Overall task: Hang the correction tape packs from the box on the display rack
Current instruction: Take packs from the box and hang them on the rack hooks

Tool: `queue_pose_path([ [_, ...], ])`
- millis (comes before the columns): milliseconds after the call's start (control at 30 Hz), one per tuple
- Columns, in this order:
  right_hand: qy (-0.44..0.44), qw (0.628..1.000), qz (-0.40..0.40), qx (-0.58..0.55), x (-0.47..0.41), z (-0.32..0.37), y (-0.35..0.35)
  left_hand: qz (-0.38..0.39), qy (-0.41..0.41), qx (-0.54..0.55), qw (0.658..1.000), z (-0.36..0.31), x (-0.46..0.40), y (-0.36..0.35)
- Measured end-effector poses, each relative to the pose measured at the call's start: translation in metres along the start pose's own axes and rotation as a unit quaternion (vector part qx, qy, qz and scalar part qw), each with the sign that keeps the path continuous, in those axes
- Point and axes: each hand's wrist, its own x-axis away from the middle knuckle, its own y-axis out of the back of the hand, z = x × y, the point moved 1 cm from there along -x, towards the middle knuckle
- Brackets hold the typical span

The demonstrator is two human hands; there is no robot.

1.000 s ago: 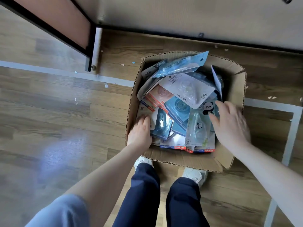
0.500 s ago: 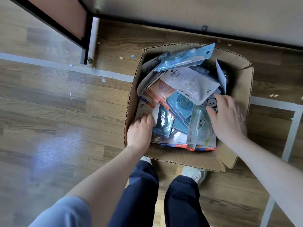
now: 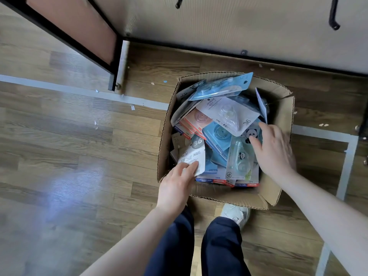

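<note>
Box [image 3: 282,114] on floor, heaped with packs | left hand [image 3: 175,186] pinches white pack [image 3: 192,156] at near-left corner | right hand [image 3: 273,150] flat, fingers apart, on panda pack [image 3: 242,158] | risk: neighbouring packs snag, spill.

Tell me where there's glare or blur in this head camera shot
Head view: a pale glare patch on the wood floor left of the box; wide-angle bending at the rack frame; slight motion blur on the left hand and right hand.

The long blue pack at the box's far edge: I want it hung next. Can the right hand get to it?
Probably yes. The long blue pack lies on top of the pile, uncovered, and the right hand is already inside the box.
</note>
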Motion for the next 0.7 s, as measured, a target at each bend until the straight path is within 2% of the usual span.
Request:
queue_pose_path([
  [67, -0.004, 1.0, 0.001, -0.007, -0.006, 0.003, 0.003, 0.014, 0.012, 0.045, 0.999, 0.002, 0.0, 0.006],
  [200, 0.0, 1.0, 0.003, -0.01, -0.021, 0.01, 0.004, 0.022, 0.005, 0.065, 0.998, 0.006, -0.005, 0.009],
  [300, 0.015, 1.0, -0.006, -0.008, -0.031, 0.015, 0.003, -0.007, 0.015, 0.072, 0.997, 0.01, -0.008, 0.008],
  [467, 0.044, 0.999, 0.007, 0.006, -0.049, 0.023, -0.004, -0.083, -0.015, 0.055, 0.995, 0.017, -0.02, 0.007],
  [700, 0.03, 0.997, 0.053, 0.047, -0.073, 0.033, -0.013, -0.081, -0.037, 0.076, 0.993, 0.017, -0.026, 0.012],
])
